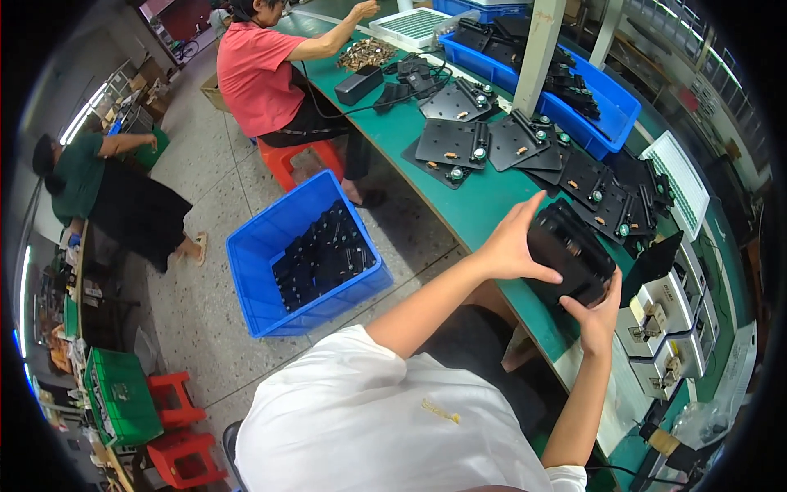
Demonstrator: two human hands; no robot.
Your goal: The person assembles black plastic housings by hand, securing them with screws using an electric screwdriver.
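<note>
Over the near edge of the green tabletop (pixel 484 215), both my hands hold a black box-shaped part (pixel 574 256) between them. My left hand (pixel 515 246) grips its left side with the thumb laid across the near face. On the other side, my right hand (pixel 600 318) clasps its lower right corner, thumb on the near edge. The underside of the part and some fingertips are hidden. Just beyond it lie several flat black plates (pixel 451 143) with small round green-and-silver pieces and short orange-brown bits attached, partly overlapping.
A blue bin (pixel 246 283) of black parts stands on the floor at left. Blue trays (pixel 616 131) line the table's back, beside a pale post (pixel 539 57). White machines (pixel 668 307) stand at right. A co-worker in a pink shirt (pixel 258 78) sits farther along.
</note>
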